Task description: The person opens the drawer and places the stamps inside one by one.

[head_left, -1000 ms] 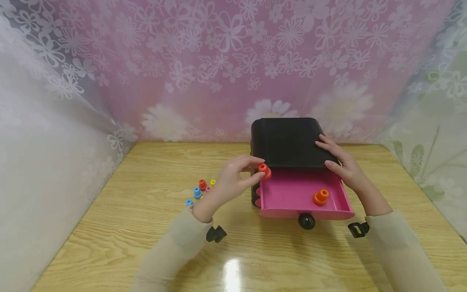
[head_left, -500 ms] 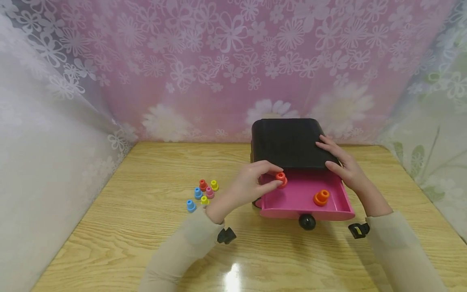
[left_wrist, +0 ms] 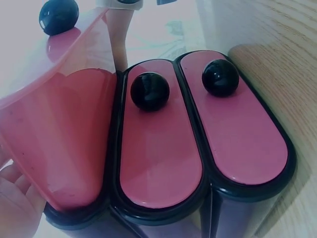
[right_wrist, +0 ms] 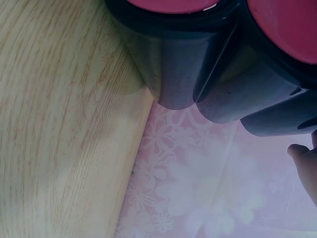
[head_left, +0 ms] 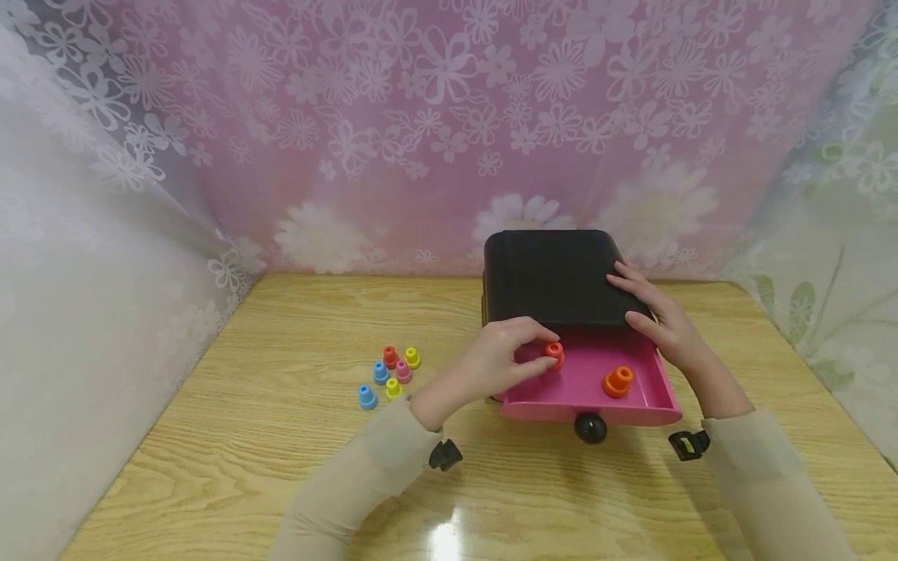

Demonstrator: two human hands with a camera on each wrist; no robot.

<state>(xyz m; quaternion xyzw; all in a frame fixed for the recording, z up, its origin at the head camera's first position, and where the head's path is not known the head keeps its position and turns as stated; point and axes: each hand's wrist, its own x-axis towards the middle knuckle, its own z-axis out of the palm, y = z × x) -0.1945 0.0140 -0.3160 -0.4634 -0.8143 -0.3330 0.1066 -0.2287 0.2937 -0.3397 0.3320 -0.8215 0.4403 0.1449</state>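
Observation:
My left hand (head_left: 494,362) pinches a small red stepped plastic peg (head_left: 555,356) between thumb and fingertips, over the left half of a pulled-out pink drawer (head_left: 589,416). An orange peg (head_left: 618,382) of similar shape stands in that drawer, to the right. The drawer belongs to a black cabinet (head_left: 554,276), and its round black knob (head_left: 591,428) faces me. My right hand (head_left: 659,319) rests with spread fingers on the cabinet's right top edge. In the left wrist view, part of my left hand (left_wrist: 20,208) shows beside the open drawer.
Several loose pegs lie left of the cabinet on the wooden table (head_left: 281,467), among them a blue peg (head_left: 367,396), a yellow peg (head_left: 412,358) and a pink peg (head_left: 403,371). Two lower drawers (left_wrist: 158,153) are pushed in. A floral curtain (head_left: 393,156) hangs behind.
My left hand has carried the red peg rightward from the drawer's left edge to over its inside. Pegs on the table have come out from behind the left arm. My right hand stays put.

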